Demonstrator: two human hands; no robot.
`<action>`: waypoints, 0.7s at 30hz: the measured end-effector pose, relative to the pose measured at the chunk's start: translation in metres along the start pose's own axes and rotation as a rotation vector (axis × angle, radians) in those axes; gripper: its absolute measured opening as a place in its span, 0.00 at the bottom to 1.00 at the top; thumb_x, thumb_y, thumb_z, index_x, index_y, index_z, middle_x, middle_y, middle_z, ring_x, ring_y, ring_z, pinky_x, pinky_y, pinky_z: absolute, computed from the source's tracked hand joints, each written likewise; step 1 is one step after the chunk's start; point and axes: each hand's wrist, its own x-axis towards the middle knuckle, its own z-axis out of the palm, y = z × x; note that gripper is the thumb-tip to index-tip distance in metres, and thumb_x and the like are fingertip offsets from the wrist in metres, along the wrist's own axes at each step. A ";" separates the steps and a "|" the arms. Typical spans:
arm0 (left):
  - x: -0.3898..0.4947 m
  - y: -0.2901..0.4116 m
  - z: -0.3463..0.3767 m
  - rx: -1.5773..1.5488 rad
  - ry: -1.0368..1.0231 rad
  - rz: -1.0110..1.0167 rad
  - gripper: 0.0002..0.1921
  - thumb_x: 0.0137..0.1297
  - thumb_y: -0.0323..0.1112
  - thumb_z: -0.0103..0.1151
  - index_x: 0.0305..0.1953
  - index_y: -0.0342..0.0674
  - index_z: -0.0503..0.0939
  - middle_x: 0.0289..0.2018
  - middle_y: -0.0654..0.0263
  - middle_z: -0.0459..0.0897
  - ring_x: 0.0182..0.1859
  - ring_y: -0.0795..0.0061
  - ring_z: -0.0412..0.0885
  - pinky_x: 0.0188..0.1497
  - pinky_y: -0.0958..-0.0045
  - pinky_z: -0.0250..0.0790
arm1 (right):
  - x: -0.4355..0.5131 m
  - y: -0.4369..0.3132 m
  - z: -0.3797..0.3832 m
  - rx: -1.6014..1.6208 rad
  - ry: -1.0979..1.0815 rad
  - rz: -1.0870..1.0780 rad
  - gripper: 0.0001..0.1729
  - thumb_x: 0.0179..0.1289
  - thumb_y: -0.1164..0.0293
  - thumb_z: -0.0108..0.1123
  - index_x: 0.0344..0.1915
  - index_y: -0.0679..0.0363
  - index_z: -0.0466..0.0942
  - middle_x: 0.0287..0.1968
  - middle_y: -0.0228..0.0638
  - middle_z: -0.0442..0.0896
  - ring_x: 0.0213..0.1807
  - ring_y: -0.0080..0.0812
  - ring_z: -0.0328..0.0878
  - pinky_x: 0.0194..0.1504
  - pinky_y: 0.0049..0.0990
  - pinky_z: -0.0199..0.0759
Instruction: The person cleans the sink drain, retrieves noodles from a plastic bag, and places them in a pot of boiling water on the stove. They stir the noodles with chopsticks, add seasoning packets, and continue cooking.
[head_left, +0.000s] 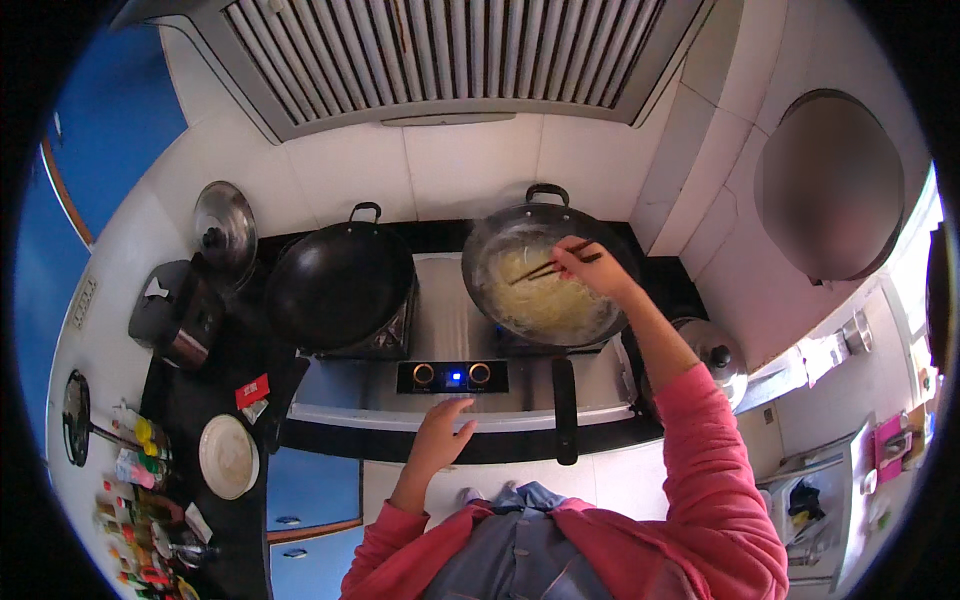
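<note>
On the right burner stands a dark wok with steaming, pale yellow noodles in bubbling liquid. Over its right part, my right hand grips a pair of dark chopsticks, their tips down at the noodles. My left hand is empty, fingers spread, just in front of the stove's control panel with its two knobs and lit blue display. The wok's long black handle points toward me, to the right of that hand.
An empty black wok occupies the left burner. Farther left are a metal lid, a dark rice cooker, a red packet, a pale plate and several condiment bottles. A lidded pot stands right; the range hood hangs above.
</note>
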 end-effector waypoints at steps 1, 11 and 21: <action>-0.002 -0.002 -0.001 -0.002 0.007 0.008 0.21 0.63 0.37 0.62 0.56 0.41 0.75 0.56 0.53 0.76 0.57 0.54 0.75 0.57 0.62 0.70 | -0.007 -0.014 -0.006 0.011 -0.055 0.001 0.12 0.70 0.62 0.57 0.38 0.61 0.78 0.31 0.28 0.79 0.33 0.20 0.77 0.34 0.22 0.72; 0.003 -0.002 0.003 -0.031 0.005 0.065 0.20 0.63 0.36 0.61 0.56 0.40 0.75 0.55 0.53 0.77 0.56 0.53 0.75 0.58 0.62 0.69 | -0.033 -0.016 -0.021 -0.365 0.060 -0.044 0.14 0.67 0.66 0.59 0.34 0.68 0.78 0.27 0.32 0.79 0.25 0.26 0.75 0.29 0.26 0.70; 0.003 0.001 0.004 -0.024 -0.004 0.051 0.21 0.62 0.35 0.62 0.56 0.40 0.75 0.55 0.54 0.77 0.57 0.55 0.75 0.55 0.62 0.71 | -0.046 -0.016 -0.004 -0.554 0.205 -0.168 0.09 0.65 0.66 0.59 0.36 0.61 0.78 0.32 0.39 0.82 0.33 0.42 0.81 0.35 0.32 0.72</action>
